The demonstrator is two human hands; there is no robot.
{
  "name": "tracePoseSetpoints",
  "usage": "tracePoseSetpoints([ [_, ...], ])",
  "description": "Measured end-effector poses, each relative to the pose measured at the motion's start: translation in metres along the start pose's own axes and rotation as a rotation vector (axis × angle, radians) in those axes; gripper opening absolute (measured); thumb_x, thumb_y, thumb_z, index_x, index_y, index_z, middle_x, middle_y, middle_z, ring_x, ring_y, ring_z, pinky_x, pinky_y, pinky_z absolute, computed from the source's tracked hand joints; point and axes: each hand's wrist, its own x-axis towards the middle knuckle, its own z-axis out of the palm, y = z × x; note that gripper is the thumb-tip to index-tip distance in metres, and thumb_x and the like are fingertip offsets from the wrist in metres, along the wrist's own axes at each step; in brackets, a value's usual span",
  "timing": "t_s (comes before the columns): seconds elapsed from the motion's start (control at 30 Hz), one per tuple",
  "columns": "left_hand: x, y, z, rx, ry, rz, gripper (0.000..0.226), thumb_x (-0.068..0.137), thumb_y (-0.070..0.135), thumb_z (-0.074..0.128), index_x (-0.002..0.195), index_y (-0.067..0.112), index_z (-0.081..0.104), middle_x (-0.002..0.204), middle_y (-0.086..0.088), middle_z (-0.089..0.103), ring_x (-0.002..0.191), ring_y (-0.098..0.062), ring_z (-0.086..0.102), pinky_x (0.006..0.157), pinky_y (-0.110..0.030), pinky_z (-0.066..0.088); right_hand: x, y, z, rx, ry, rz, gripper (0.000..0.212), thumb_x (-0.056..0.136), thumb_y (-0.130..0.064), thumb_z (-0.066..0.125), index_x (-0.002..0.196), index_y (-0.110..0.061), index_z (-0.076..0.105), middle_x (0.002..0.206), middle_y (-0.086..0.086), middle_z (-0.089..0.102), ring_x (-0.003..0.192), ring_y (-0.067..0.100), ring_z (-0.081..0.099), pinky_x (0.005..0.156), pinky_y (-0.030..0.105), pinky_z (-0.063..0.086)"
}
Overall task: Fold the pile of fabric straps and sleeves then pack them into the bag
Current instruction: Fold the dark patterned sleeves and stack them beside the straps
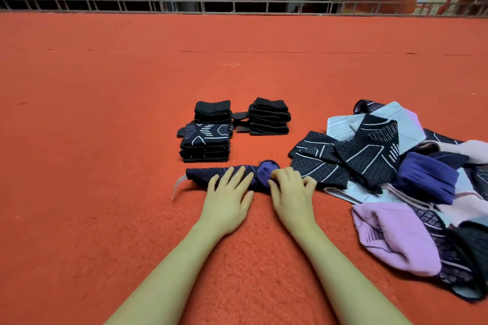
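Both hands work one dark navy sleeve (pixel 224 173) on the red carpet (pixel 105 113). Left hand (pixel 228 192) lies flat on the middle of it, fingers straight and slightly spread, pressing it down. Right hand (pixel 289 187) sits just beside the left, fingers curled over and gripping the bunched purple end (pixel 266 169) of the same sleeve.

From the left hand the sleeve runs out sideways: its long axis lies left to right across the view, nearly level. A narrow end with a pale tab (pixel 178 185) points away past the left hand's outer side; the rounded purple end points toward the right hand and the pile beyond it.

Judging by the layout, the step in hand is folding this sleeve. To do it well, the flat palm should hold the middle as an anchor while the right hand carries the purple end over it toward the tab, edges matched, then smooths out the bunching so the piece stacks flat like the others.

Just beyond the left hand's fingertips stand three folded stacks: a patterned stack (pixel 206 144) nearest, a black stack (pixel 212 111) behind it, and a strap stack (pixel 269 120) further right. Off the right hand's outer side spreads the unfolded pile (pixel 396 166) of black, purple, pink and pale grey pieces, its nearest dark piece almost touching the right fingers. Much is left to fold. No bag is in view.
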Motion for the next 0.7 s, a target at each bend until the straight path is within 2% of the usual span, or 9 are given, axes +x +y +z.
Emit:
tracePoseSetpoints([
  [0.07,0.004,-0.002,0.005,0.0,0.019,-0.003,0.05,0.102,0.044,0.026,0.151,0.033,0.019,0.159,0.011,0.011,0.147,-0.012,0.002,0.115,-0.037,-0.002,-0.002,0.0,0.001,-0.04,-0.044,-0.034,0.028,0.083,-0.042,0.048,0.093,-0.02,0.061,0.086,-0.007,0.06,0.076,0.018,0.056,0.073,0.034,0.021],
  [0.13,0.008,-0.004,0.003,-0.015,0.096,0.004,0.045,0.099,0.042,0.033,0.142,0.03,0.044,0.151,0.007,0.037,0.141,-0.017,0.03,0.11,-0.039,0.011,-0.002,0.001,0.004,-0.097,-0.064,-0.062,0.034,0.075,-0.044,0.065,0.097,-0.019,0.062,0.088,-0.006,0.061,0.078,0.017,0.056,0.074,0.034,0.022],
  [0.2,0.013,-0.005,0.004,-0.045,0.193,0.024,0.042,0.089,0.041,0.039,0.114,0.026,0.069,0.122,0.004,0.065,0.115,-0.021,0.059,0.094,-0.037,0.025,0.0,0.004,0.008,-0.137,-0.046,-0.059,0.04,0.066,-0.033,0.081,0.097,-0.016,0.062,0.089,-0.003,0.061,0.076,0.022,0.058,0.075,0.035,0.023],
  [0.23,0.016,-0.007,0.005,-0.043,0.227,0.03,0.039,0.085,0.041,0.041,0.103,0.026,0.072,0.111,0.005,0.069,0.104,-0.02,0.063,0.087,-0.036,0.027,0.001,0.005,0.009,-0.146,-0.025,-0.049,0.041,0.065,-0.028,0.083,0.096,-0.015,0.061,0.088,-0.001,0.061,0.075,0.023,0.058,0.075,0.036,0.024],
  [0.3,0.019,-0.008,0.007,-0.067,0.266,0.03,0.034,0.084,0.042,0.043,0.093,0.027,0.072,0.101,0.01,0.069,0.097,-0.014,0.058,0.08,-0.034,0.025,0.004,0.005,0.01,-0.143,0.045,-0.053,0.033,0.072,-0.025,0.076,0.097,-0.015,0.058,0.085,-0.001,0.061,0.073,0.023,0.057,0.075,0.037,0.025],
  [0.4,0.024,-0.01,0.009,-0.148,0.331,0.024,0.03,0.086,0.041,0.043,0.088,0.026,0.069,0.095,0.012,0.066,0.095,-0.008,0.047,0.077,-0.032,0.022,0.005,0.003,0.008,-0.113,0.147,-0.058,0.021,0.082,-0.028,0.052,0.097,-0.016,0.059,0.086,-0.004,0.062,0.075,0.018,0.052,0.077,0.036,0.027],
  [0.57,0.02,-0.007,0.009,-0.204,0.41,0.073,0.027,0.088,0.037,0.042,0.087,0.025,0.066,0.093,0.012,0.064,0.097,-0.007,0.046,0.077,-0.031,0.02,0.005,0.002,0.004,-0.111,0.182,-0.02,0.02,0.087,-0.027,0.048,0.088,-0.017,0.066,0.091,-0.001,0.062,0.082,0.016,0.047,0.078,0.035,0.026],
  [0.7,0.012,-0.005,0.008,-0.2,0.414,0.073,0.026,0.088,0.036,0.042,0.087,0.025,0.065,0.092,0.011,0.063,0.095,-0.008,0.045,0.075,-0.03,0.019,0.006,-0.003,-0.005,0.062,0.188,0.118,0.021,0.089,-0.024,0.044,0.089,-0.018,0.064,0.086,-0.008,0.06,0.081,0.011,0.046,0.074,0.03,0.017],
])
